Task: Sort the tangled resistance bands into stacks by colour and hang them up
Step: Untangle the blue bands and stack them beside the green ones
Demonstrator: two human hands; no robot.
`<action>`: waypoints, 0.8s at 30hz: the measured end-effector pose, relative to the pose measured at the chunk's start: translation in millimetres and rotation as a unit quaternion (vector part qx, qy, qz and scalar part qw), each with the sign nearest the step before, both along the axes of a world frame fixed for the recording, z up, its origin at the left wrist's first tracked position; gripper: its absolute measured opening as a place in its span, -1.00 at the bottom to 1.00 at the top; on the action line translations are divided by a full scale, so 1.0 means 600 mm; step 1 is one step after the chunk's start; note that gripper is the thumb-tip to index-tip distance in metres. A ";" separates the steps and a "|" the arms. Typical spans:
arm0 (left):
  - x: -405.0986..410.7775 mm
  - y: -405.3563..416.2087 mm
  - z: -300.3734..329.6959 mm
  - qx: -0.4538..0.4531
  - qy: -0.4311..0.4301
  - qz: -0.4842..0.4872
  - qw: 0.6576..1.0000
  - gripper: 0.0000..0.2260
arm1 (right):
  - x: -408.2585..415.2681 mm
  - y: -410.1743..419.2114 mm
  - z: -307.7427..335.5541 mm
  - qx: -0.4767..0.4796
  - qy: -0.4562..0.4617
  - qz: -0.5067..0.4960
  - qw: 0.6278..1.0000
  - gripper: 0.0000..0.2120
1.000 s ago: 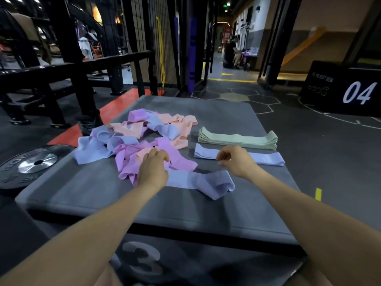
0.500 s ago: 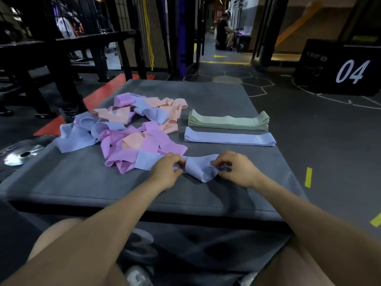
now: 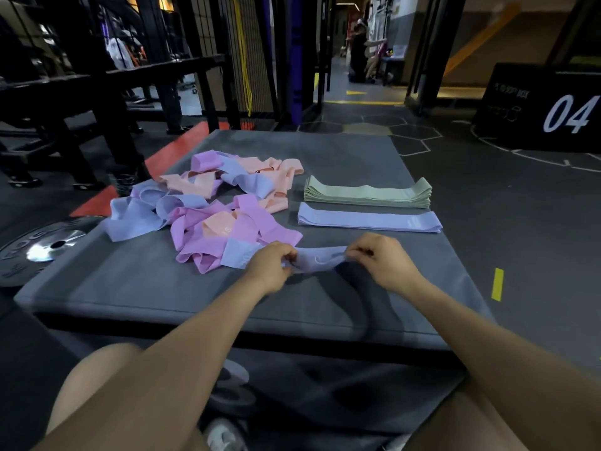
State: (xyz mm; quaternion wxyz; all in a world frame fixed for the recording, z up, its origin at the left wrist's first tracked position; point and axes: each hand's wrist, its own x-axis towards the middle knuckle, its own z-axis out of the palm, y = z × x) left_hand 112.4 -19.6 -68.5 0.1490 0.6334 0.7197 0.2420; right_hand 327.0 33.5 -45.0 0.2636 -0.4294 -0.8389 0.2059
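From the camera on my head, my left hand and my right hand meet at the middle of the frame, low over the grey padded box. Both pinch one lavender band — the left with fingers curled round its left part, the right with thumb and fingers nipping its right end. The stretch between my hands is creased and lifted a little off the pad, while its far left end lies flat against the edge of the tangled pile.

That pile sits left of centre: pink, peach and lavender bands looped through each other, spreading toward the left edge of the box. Right of centre, above my hands, the green stack lies squared and several layers thick. Just below it in the frame, close but apart, lies the flat lavender stack — how many bands it holds I cannot tell.

At the left edge a weight plate lies flat on the floor beside the box. In the upper left stands a black rack; in the upper right, a black box marked 04. At the top centre, far off, a person crouches in a corridor. My bare knees fill the bottom corners.
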 end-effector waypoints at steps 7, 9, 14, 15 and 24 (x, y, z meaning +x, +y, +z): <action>0.000 0.005 0.000 -0.003 -0.010 0.003 1.000 -0.81 | 0.038 0.020 0.026 -0.049 0.042 -0.074 0.995 -0.84; 0.000 0.006 -0.001 -0.003 -0.009 0.000 1.000 -0.79 | 0.043 0.023 0.026 -0.065 0.008 -0.081 0.995 -0.78; 0.000 0.008 -0.005 0.000 -0.018 0.006 1.000 -0.81 | 0.032 0.026 0.002 -0.083 -0.015 -0.125 0.989 -0.88; 0.000 0.009 -0.006 0.000 -0.018 0.007 1.000 -0.81 | 0.030 0.024 -0.001 -0.073 0.006 -0.137 0.988 -0.90; 0.001 0.009 -0.005 -0.005 -0.021 0.005 1.000 -0.82 | 0.010 -0.003 -0.002 -0.050 -0.071 -0.067 0.994 -0.82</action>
